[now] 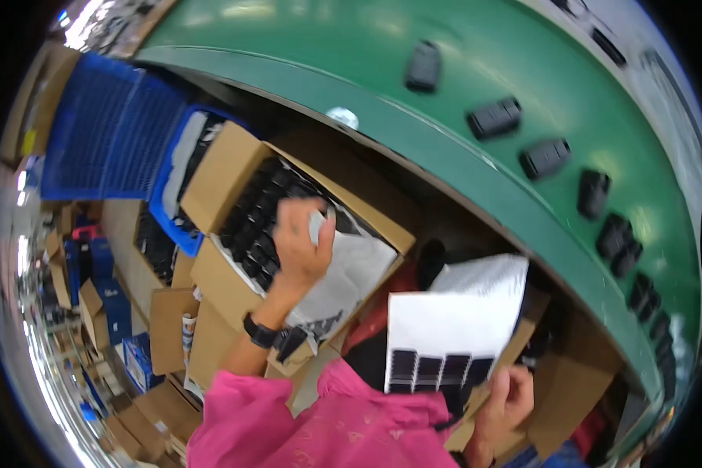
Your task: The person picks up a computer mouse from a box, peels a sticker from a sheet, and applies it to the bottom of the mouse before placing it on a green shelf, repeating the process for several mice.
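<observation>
My left hand [303, 242], a dark band at its wrist, is over an open cardboard box [225, 168]. Its thumb and fingers are closed in a pinch on a pale white sheet [351, 269] lying across part of the box. Rows of small black plastic cases [261, 207] fill the box beside that hand. Against my lap stands a white tray-like sheet [448, 324] with a row of black rectangular pieces [429, 370] along its lower part. My right hand [509, 398] is closed at its lower right corner; what the fingers hold is hidden.
A green workbench [327, 31] curves across the top and right, with several black key-fob-like cases [495, 118] spread along it. Blue crates [105, 129] stand at the left. Other cardboard boxes [171, 331] lie on the floor, and one stands under the bench.
</observation>
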Action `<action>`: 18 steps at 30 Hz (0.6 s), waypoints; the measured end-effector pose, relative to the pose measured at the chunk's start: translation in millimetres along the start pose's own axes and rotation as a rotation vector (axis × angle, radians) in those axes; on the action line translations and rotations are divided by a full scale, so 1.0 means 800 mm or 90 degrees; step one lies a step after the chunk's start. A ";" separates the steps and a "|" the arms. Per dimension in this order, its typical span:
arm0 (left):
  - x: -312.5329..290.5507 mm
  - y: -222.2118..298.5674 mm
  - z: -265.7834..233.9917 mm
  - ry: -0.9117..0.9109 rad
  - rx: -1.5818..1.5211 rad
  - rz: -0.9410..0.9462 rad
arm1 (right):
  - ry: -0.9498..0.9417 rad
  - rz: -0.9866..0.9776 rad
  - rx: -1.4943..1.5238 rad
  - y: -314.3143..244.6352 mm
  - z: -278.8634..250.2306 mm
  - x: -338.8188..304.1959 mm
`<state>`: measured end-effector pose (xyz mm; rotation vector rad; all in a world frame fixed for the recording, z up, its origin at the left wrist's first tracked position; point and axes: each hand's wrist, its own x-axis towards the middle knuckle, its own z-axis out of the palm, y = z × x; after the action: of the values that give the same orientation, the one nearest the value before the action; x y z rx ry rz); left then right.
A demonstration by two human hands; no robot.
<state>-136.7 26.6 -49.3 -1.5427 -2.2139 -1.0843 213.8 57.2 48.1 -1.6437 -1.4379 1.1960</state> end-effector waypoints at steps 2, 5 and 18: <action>0.107 0.056 0.007 0.069 0.011 0.131 | 0.004 -0.002 -0.064 0.010 0.000 -0.004; 0.216 0.076 0.046 0.050 0.262 0.269 | -0.008 -0.232 -0.219 0.013 0.008 -0.003; 0.213 0.131 -0.012 -0.165 -0.654 -0.201 | 0.036 -0.334 -0.342 0.025 0.031 -0.020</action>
<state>-117.0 159.3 99.8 -1.7286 -2.2000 -2.5183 199.3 35.5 24.3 -1.4532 -2.1061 0.4860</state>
